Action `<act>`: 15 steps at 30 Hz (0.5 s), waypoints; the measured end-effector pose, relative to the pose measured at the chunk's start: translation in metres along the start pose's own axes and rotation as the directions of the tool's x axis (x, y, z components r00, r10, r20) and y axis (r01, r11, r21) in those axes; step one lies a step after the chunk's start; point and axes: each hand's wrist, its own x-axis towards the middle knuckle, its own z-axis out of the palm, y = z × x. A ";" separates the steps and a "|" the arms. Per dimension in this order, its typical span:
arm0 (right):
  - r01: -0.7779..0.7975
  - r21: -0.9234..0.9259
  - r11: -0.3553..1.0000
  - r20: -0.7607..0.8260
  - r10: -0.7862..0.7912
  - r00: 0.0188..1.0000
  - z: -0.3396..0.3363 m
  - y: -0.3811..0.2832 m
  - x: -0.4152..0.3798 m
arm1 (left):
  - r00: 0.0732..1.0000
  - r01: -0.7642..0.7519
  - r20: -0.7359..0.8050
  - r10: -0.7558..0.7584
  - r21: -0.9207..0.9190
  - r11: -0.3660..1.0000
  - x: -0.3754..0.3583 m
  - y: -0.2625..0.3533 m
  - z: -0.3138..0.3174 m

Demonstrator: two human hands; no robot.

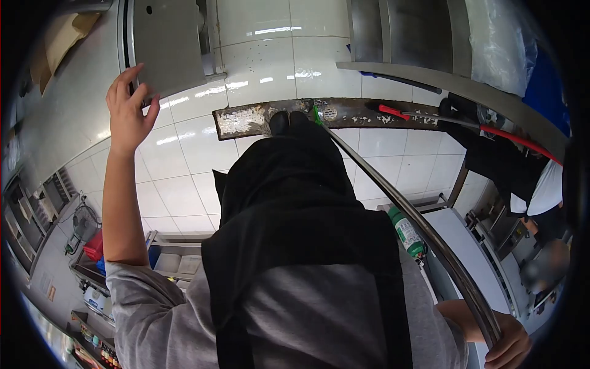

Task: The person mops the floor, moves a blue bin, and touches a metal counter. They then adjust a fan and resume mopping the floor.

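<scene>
We log a white tiled floor [184, 190] with a dirty open drain channel [258, 118] running across it; a round strainer [330, 113] sits in the channel. A red-handled tool [430, 117] lies along the channel's far part. A green spray bottle [407, 232] stands beside a steel counter [458, 246]. Another person in a white top and dark apron [522, 178] stands near that counter. Clear plastic sheeting [501, 43] hangs on a steel unit. White tubs [178, 263] sit on a shelf.
</scene>
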 end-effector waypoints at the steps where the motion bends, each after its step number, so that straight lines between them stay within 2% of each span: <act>1: 0.000 0.001 1.000 0.000 0.000 1.000 -0.002 0.000 0.001 | 1.000 -0.005 -0.005 0.004 -0.052 0.999 0.000 -0.001 0.000; 4: -0.007 0.000 1.000 0.001 0.007 1.000 -0.012 0.000 0.004 | 1.000 0.027 0.013 -0.025 -0.161 0.987 -0.001 -0.002 0.000; 11: 0.008 0.010 1.000 0.051 -0.008 0.999 -0.039 0.007 0.015 | 0.998 0.059 0.003 -0.060 -0.179 0.982 0.000 0.004 -0.002; 14: -0.014 0.013 1.000 0.000 0.014 1.000 -0.045 0.006 0.012 | 0.997 0.080 0.006 -0.080 -0.173 0.982 -0.003 0.005 0.001; 15: 0.027 0.030 0.999 -0.004 -0.027 1.000 -0.048 0.012 0.014 | 0.997 0.070 -0.016 -0.073 -0.163 0.984 -0.003 0.004 0.003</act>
